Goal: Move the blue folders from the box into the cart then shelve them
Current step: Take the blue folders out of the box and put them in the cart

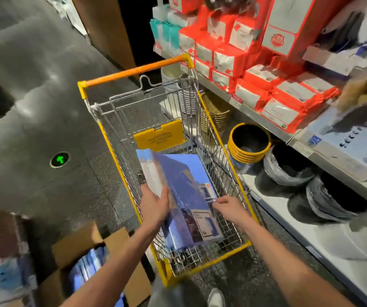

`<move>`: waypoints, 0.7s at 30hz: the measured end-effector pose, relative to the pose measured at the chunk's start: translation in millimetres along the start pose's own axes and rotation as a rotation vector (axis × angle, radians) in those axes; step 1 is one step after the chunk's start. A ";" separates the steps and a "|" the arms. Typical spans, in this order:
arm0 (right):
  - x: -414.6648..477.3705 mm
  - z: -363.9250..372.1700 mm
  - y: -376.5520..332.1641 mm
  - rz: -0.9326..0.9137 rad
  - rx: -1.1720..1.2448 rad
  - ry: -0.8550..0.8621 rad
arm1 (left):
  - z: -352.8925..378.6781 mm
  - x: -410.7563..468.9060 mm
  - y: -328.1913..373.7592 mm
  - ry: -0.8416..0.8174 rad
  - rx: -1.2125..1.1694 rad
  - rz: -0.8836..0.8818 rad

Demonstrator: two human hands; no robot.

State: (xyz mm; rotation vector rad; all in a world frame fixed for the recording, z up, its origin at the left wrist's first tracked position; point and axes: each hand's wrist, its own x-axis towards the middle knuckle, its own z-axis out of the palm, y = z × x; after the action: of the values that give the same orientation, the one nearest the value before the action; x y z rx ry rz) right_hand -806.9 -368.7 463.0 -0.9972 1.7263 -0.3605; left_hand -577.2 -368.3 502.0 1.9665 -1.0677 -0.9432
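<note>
Shelf with red packs and buckets flanks the cart. Folders lie in the cart; left hand grips their left edge, right hand pinches the right. Box holds more.

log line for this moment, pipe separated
phase: loading cart | left hand: grips blue folders | right hand: pinches their edge | folders: inside cart | box: blue items inside | shelving: not started
</note>
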 end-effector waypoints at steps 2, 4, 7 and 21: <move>13.4 0.5 -1.5 0.029 0.016 0.040 | 18.5 31.7 -1.1 -0.038 -0.019 -0.051; 26.6 -0.8 -3.4 0.091 0.054 0.070 | 40.1 63.7 -4.6 -0.079 -0.079 -0.079; 39.5 -4.0 -15.9 0.185 0.082 0.078 | 67.4 102.2 -5.0 -0.136 -0.148 -0.114; 113.0 43.3 -61.7 0.193 -0.283 0.028 | 173.2 245.2 -49.1 -0.383 -0.007 -0.231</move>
State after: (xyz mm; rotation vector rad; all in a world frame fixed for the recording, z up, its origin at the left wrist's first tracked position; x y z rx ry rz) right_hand -751.2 -482.7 414.4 -1.0165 1.9161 -0.0047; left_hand -607.5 -603.3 311.3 1.9790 -1.0492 -1.4918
